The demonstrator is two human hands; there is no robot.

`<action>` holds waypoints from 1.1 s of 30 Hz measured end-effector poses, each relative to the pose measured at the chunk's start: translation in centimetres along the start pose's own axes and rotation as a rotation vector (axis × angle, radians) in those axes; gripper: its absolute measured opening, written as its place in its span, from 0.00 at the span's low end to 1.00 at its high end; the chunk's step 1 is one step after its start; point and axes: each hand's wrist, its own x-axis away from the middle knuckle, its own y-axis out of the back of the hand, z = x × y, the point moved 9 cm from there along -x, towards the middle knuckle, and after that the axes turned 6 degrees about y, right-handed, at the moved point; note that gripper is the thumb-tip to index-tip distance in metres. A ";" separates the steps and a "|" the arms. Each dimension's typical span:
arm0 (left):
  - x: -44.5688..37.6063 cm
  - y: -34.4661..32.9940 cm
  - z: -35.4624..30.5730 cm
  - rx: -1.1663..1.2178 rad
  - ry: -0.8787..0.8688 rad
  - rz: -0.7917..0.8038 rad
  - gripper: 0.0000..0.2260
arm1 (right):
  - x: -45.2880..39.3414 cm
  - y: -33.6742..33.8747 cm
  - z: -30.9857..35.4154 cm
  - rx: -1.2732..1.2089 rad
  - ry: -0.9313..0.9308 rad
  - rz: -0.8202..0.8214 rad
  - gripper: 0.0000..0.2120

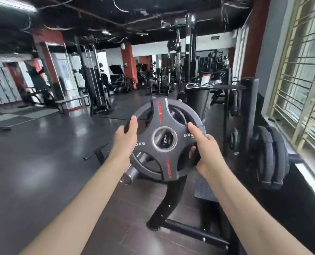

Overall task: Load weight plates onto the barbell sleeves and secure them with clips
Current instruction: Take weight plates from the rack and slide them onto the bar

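A black weight plate [168,155] with red lettering and three grip holes is held upright in front of me. My left hand [124,137] grips its left rim through a hole. My right hand [204,150] grips its right rim, thumb on the face. Below and left of the plate the chrome end of the barbell sleeve [130,174] pokes out from behind it. Through the plate's centre hole I see a small plate marked 2.5 kg [165,139]. No clips are visible.
A black rack frame [188,229] stands on the floor under the plate. More plates [269,159] hang on a storage post at the right by the window. Gym machines fill the back of the room, with open dark floor at the left.
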 end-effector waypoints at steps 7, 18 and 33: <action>0.4 9.4 6.8 0.044 0.193 -0.044 0.29 | 6.0 -5.7 -6.2 0.077 -0.050 -0.026 0.24; 0.7 8.5 12.6 0.295 0.638 0.194 0.47 | 9.3 -6.3 -9.4 0.184 0.031 -0.115 0.22; -6.7 2.3 11.7 0.254 0.507 0.336 0.59 | 5.0 -6.1 -8.4 0.330 0.232 -0.092 0.15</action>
